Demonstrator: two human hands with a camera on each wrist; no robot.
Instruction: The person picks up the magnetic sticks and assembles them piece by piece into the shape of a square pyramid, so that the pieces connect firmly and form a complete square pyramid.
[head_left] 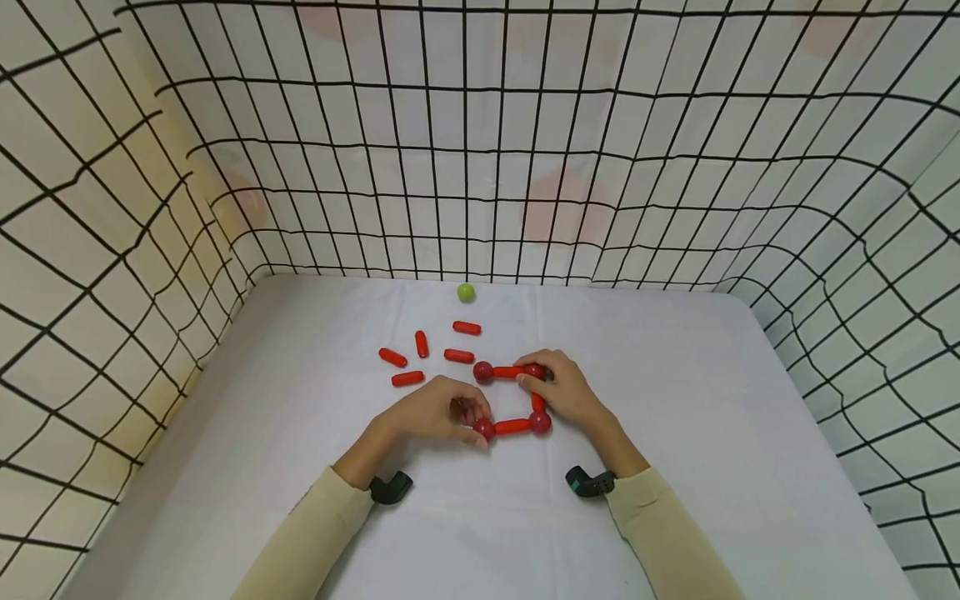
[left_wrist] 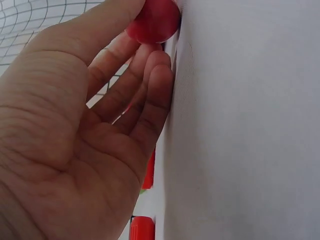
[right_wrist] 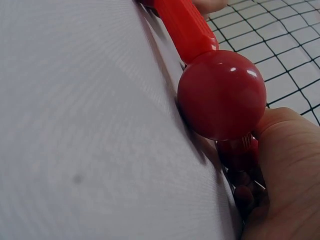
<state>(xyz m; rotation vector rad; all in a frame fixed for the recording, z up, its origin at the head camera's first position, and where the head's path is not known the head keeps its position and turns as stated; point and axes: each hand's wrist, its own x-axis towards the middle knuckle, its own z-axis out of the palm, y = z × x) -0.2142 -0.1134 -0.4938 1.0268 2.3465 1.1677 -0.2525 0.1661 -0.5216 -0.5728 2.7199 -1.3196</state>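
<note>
Both hands' fingers (head_left: 480,417) on red rod-and-ball frame (head_left: 513,427) atop white table (head_left: 675,467)

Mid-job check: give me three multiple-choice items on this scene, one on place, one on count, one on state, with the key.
1. Where is the green ball?
A. by the back wall
B. inside the frame
C. in a hand

2. How many loose red rods lie apart from the frame?
A. two
B. five
C. eight

3. What is the left hand doing?
A. resting flat, away from the frame
B. holding a frame ball
C. lifting the green ball

Key: A, it sits at the table's far edge; B, five lie left of the frame; B, fingers pinch the near-left ball.
</note>
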